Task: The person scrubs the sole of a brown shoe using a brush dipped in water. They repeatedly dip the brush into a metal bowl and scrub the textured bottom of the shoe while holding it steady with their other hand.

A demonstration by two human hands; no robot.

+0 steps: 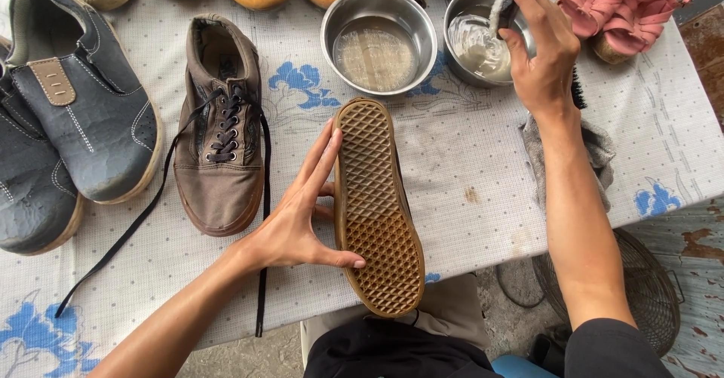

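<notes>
We see the left hand with its grip spread flat against the side of an upturned brown shoe, thumb hooked on the edge of the sole and fingers stretched along it, so the waffle-patterned sole faces us; the forearm runs down to the lower left edge. The shoe stands on its side on the worktop, heel end hanging over the near edge above the person's lap. Beyond the shoe's toe, the right hand has its grip pinched on a small brush, whose pale bristles dip toward the right steel bowl of cloudy liquid; how much of the brush there is we cannot tell, since the fingers cover most of it. Left of that bowl sits a second steel bowl. Just left of the held shoe lies its laced mate, black laces trailing off the worktop. Right of the held shoe, under the right forearm, a grey cloth is half hidden. Further shoes along the far edge are cut off.
</notes>
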